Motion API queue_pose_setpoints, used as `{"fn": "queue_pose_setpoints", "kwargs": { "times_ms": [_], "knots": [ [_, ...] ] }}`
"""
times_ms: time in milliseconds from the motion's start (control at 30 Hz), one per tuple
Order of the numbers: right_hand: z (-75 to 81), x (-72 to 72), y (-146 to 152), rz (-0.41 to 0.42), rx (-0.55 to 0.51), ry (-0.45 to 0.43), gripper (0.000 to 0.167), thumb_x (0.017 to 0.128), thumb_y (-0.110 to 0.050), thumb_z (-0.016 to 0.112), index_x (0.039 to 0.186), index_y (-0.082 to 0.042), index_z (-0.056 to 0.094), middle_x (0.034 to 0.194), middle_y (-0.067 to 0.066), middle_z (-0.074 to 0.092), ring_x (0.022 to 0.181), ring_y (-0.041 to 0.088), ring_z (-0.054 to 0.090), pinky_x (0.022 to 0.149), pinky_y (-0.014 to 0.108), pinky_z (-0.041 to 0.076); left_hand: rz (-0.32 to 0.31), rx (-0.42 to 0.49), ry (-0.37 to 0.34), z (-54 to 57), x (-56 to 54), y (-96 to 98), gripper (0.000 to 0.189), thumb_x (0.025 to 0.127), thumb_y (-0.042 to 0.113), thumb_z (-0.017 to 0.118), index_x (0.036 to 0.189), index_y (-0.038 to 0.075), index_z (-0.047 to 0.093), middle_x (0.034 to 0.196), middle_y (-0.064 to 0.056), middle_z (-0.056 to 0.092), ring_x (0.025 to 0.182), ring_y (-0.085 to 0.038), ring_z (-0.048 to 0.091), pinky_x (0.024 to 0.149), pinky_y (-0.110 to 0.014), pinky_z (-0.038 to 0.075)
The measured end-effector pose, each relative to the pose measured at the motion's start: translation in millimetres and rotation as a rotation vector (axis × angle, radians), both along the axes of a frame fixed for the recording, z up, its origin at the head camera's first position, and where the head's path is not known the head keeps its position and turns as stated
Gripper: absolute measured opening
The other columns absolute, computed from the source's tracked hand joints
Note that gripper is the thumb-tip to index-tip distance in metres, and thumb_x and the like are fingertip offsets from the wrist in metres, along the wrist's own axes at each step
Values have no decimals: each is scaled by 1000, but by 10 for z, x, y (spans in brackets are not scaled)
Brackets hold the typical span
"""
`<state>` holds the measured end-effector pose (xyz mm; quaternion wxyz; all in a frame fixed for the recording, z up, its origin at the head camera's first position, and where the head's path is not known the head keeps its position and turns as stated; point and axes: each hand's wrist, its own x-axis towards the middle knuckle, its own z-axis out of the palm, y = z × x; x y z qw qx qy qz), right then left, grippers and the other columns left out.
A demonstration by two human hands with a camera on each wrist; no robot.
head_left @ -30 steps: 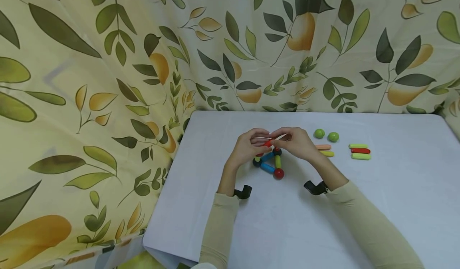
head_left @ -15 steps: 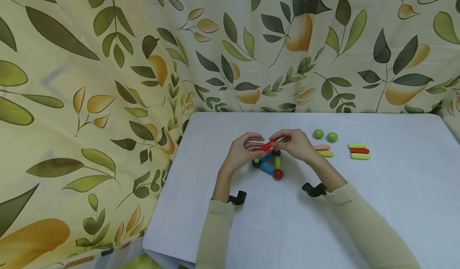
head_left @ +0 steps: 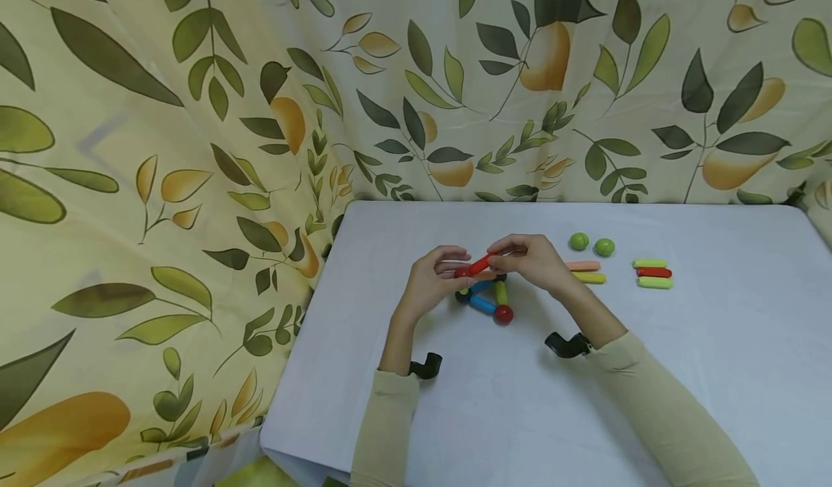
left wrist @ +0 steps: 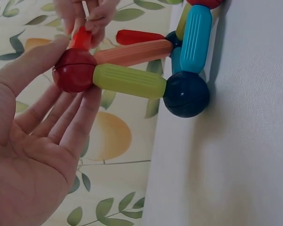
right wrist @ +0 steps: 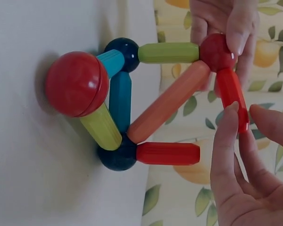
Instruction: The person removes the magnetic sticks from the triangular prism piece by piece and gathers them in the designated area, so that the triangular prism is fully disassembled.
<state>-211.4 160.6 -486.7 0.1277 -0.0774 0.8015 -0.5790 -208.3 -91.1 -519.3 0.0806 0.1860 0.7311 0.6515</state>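
My left hand [left wrist: 37, 132] pinches a red ball [left wrist: 74, 70] between thumb and fingers at the top of a structure of rods and balls. My right hand [right wrist: 250, 165] pinches one end of a red rod [right wrist: 233, 94]; its other end meets that red ball. A green rod [right wrist: 169, 52] and a salmon rod [right wrist: 170, 102] run from the ball down to two dark blue balls. Another red rod [right wrist: 168, 153] stands up from the nearer blue ball [right wrist: 118, 153]. Blue rods [head_left: 483, 305], a green rod [head_left: 501, 293] and a second red ball [head_left: 503, 315] complete the base on the table.
Right of the structure lie a salmon rod [head_left: 583, 266] and a yellow rod [head_left: 588, 278]. Two green balls [head_left: 578, 241] sit behind them. Farther right, a red rod [head_left: 653, 272] lies between two green ones. A patterned curtain [head_left: 455, 75] hangs behind the white table [head_left: 715, 371].
My left hand has shifted slightly left and down, and the gap between the hands has widened. The red rod between them shows more fully. My right hand stays nearly in place.
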Motion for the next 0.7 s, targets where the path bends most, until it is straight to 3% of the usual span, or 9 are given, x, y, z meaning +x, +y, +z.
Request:
{"fn": "queue_pose_setpoints", "kwargs": {
  "times_ms": [200,700],
  "knots": [
    [-3,8,-46,19,-24,3,36,101,-23,72,129,0,69,114,18,75,100,33,73,89,33,62,9,-2,4,-20,2,-6,45,87,11,87,128,20,69,129,-15,70,110,-21,73,92,-32,61],
    [-67,-13,-26,14,-43,1,28,103,-12,67,128,2,69,115,20,75,95,28,76,87,30,62,27,17,10,-25,6,10,52,85,7,88,130,24,68,131,-11,69,107,-19,74,88,-34,63]
  ]
}}
